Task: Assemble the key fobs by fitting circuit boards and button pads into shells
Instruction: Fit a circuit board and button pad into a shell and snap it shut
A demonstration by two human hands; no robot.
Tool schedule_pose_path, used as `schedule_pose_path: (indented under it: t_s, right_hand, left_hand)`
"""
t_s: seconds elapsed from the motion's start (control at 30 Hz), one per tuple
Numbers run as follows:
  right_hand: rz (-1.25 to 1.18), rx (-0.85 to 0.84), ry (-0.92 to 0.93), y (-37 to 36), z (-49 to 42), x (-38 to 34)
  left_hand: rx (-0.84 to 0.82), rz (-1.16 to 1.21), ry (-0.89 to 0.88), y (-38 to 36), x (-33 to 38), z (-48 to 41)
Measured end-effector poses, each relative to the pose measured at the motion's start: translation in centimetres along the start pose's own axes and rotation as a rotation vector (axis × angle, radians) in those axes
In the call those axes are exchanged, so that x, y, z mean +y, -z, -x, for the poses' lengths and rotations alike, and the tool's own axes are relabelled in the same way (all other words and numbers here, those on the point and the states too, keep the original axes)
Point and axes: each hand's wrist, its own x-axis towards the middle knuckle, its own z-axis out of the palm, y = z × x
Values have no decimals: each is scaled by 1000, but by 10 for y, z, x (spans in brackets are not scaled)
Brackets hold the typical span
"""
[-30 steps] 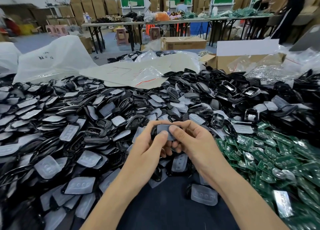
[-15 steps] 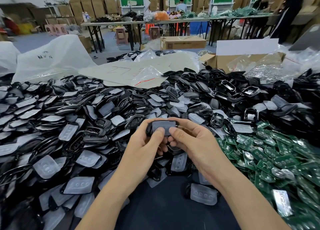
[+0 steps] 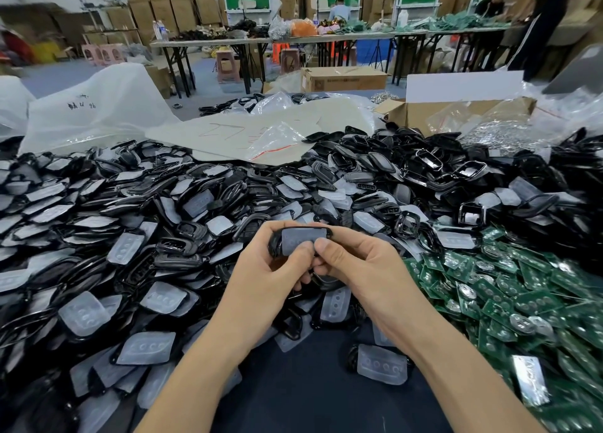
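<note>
shell/pad heap [image 3: 156, 223] L+ctr | boards [image 3: 522, 295] R | carton [image 3: 414, 116] behind R | bag [image 3: 98, 119] behind L

Lower edge of shell [image 3: 274, 244] behind thumbs [image 3: 301, 250].

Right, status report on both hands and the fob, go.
Left hand and right hand both grip one black shell, thumbs on the button pad in it. Circuit boards piled right. Nothing blocking.

Bare dark tabletop [image 3: 310, 400] only at near edge, centre. Lone button pad [image 3: 381, 364] lies on it, right of centre. Left and ahead: deep heap of shells and pads [image 3: 130, 237]. Right: circuit board pile [image 3: 522, 302]. Behind heap: plastic bags [image 3: 98, 113], cardboard box [image 3: 417, 116].
</note>
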Motion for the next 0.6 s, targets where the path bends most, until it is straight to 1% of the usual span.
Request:
schedule_pose_path:
  t_s: [0.13,0.3,0.43,0.6]
  right_hand:
    - [33,46,21,1,0,1]
    - [68,50,53,1,1,1]
    - [133,67,63,1,2,1]
    - [142,83,68,-1,2,0]
  left_hand:
    - [-7,-20,-2,-2,2,1]
    - [18,-10,-6,0,5,3]
    - [39,-71,-12,-3,3,2]
    - [72,-99,-28,-1,2,1]
